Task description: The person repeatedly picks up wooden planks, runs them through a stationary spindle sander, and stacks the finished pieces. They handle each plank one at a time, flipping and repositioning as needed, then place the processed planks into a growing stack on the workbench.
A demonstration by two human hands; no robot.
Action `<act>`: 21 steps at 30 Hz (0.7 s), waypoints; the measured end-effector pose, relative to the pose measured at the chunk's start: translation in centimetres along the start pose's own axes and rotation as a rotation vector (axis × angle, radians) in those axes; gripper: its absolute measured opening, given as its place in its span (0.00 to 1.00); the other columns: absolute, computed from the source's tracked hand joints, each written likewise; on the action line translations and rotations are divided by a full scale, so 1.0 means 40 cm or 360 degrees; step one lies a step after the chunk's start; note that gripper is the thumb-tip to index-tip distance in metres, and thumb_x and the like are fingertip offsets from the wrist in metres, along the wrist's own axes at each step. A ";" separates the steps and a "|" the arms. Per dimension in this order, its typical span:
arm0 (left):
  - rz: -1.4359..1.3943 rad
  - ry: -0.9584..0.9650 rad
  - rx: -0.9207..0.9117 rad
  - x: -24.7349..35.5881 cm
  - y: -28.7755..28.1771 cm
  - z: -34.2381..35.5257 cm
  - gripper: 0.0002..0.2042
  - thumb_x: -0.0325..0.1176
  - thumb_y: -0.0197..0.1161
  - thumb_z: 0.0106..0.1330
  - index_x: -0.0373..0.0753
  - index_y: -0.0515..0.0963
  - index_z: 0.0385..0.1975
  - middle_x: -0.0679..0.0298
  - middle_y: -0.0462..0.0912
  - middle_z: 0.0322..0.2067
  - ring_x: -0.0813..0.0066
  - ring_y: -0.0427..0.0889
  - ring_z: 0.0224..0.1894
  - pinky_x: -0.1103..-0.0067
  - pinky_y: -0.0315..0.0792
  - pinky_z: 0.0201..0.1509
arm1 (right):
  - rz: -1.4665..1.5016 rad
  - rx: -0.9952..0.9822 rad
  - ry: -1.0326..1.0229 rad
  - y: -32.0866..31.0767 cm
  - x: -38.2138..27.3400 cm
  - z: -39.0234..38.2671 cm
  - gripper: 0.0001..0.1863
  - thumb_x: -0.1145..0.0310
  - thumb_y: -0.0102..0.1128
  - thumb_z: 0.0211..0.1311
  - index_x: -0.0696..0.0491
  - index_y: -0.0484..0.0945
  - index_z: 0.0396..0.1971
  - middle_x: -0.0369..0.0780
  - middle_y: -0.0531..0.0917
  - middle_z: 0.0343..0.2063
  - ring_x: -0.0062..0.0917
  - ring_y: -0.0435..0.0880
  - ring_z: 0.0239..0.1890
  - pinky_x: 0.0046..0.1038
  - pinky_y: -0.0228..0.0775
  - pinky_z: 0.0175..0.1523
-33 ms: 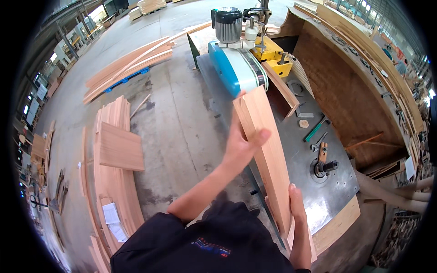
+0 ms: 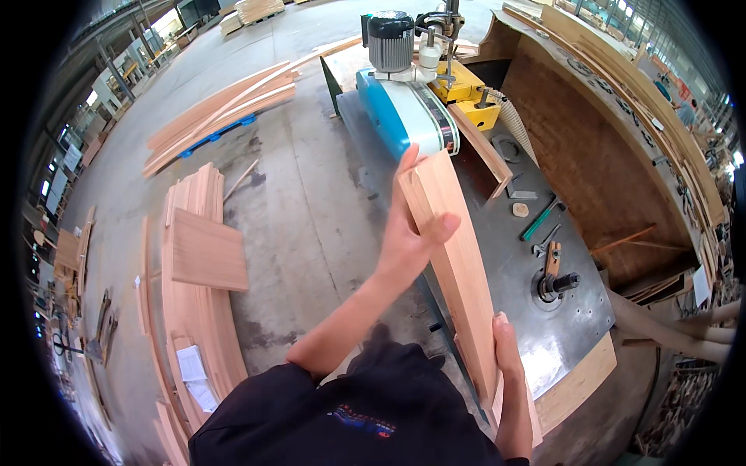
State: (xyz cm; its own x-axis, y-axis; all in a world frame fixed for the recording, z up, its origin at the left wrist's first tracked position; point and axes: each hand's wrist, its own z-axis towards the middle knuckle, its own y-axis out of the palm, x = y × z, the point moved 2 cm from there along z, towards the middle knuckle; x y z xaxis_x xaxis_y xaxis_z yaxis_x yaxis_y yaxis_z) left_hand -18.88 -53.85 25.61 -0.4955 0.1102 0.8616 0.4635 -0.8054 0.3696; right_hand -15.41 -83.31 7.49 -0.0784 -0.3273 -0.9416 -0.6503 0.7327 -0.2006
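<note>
A long, thick piece of light reddish wood (image 2: 454, 256) slants from near my body toward the feeder machine, above the steel table's left edge. My left hand (image 2: 416, 233) is closed around its left side near the far end, thumb over the top face and a finger reaching past the end. My right hand (image 2: 507, 342) holds its right side nearer to me, fingers pressed along the edge. More wood shows under its near end. Just beyond the far end stands the blue and white power feeder (image 2: 404, 116) with a grey motor (image 2: 390, 46).
On the steel table (image 2: 536, 342) lie a green-handled hammer (image 2: 538, 224), a wrench (image 2: 546, 242) and a wooden block (image 2: 521, 210). A spindle (image 2: 556, 286) rises from it. Stacked boards (image 2: 198, 311) lie on the floor at left. A curved wooden enclosure (image 2: 590, 147) stands at right.
A finger of my left hand reaches slightly farther past the wood's far end, and that end sits a touch lower in view. My right hand stays in place.
</note>
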 end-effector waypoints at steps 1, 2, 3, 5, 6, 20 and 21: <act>0.0006 0.0090 -0.0006 0.011 -0.006 0.010 0.34 0.44 0.72 0.63 0.39 0.63 0.65 0.58 0.70 0.63 0.70 0.71 0.63 0.73 0.65 0.68 | 0.0073 -0.0020 0.0026 0.011 0.017 -0.010 0.29 0.51 0.40 0.80 0.63 0.82 0.45 0.36 0.85 0.37 0.19 0.80 0.40 0.26 0.71 0.49; 0.0011 0.0180 -0.0009 0.021 -0.012 0.018 0.33 0.43 0.72 0.64 0.39 0.65 0.64 0.58 0.70 0.64 0.69 0.71 0.64 0.73 0.64 0.68 | 0.0147 -0.0041 0.0052 0.022 0.028 -0.016 0.29 0.51 0.40 0.80 0.63 0.82 0.46 0.36 0.85 0.38 0.20 0.80 0.41 0.26 0.71 0.50; 0.0023 0.0157 -0.0067 0.026 -0.021 0.019 0.30 0.42 0.71 0.65 0.39 0.67 0.62 0.57 0.70 0.64 0.69 0.70 0.64 0.73 0.63 0.69 | 0.0164 -0.0055 0.0064 0.030 0.032 -0.023 0.30 0.50 0.39 0.80 0.62 0.82 0.46 0.36 0.85 0.37 0.19 0.79 0.40 0.26 0.70 0.48; -0.0022 0.0055 -0.0109 0.030 -0.034 0.022 0.23 0.42 0.67 0.68 0.39 0.71 0.59 0.56 0.70 0.64 0.69 0.70 0.65 0.73 0.62 0.69 | 0.0191 -0.0084 0.0077 0.042 0.025 -0.032 0.31 0.49 0.37 0.79 0.62 0.82 0.46 0.36 0.84 0.35 0.18 0.78 0.38 0.26 0.69 0.46; -0.0076 -0.0029 -0.0092 0.031 -0.042 0.022 0.20 0.42 0.65 0.70 0.39 0.73 0.57 0.56 0.70 0.64 0.69 0.69 0.65 0.73 0.62 0.68 | 0.0175 -0.0092 0.0082 0.048 0.031 -0.031 0.31 0.49 0.36 0.79 0.61 0.82 0.46 0.36 0.84 0.35 0.18 0.78 0.38 0.26 0.69 0.46; -0.0389 -0.0723 -0.0147 -0.192 -0.158 -0.187 0.54 0.77 0.50 0.60 0.40 0.47 0.75 0.61 0.61 0.71 0.60 0.62 0.73 0.62 0.61 0.74 | 0.0124 -0.0149 0.0654 0.119 -0.148 -0.030 0.31 0.47 0.42 0.78 0.61 0.80 0.52 0.40 0.85 0.43 0.22 0.79 0.46 0.29 0.69 0.54; -0.0472 -0.0730 -0.0249 -0.214 -0.156 -0.225 0.54 0.77 0.51 0.59 0.40 0.47 0.75 0.61 0.60 0.71 0.59 0.61 0.73 0.62 0.61 0.73 | 0.0108 -0.0192 0.0678 0.126 -0.133 -0.017 0.31 0.46 0.43 0.77 0.61 0.80 0.53 0.40 0.86 0.43 0.22 0.79 0.46 0.29 0.69 0.55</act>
State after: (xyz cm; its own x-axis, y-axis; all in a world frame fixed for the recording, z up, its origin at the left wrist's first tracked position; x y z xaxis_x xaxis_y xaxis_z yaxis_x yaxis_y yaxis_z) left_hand -24.15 -55.00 12.81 -0.2016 0.5587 0.8045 0.2216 -0.7740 0.5931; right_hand -18.78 -78.28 11.67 -0.4119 -0.5159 -0.7511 -0.7144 0.6945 -0.0853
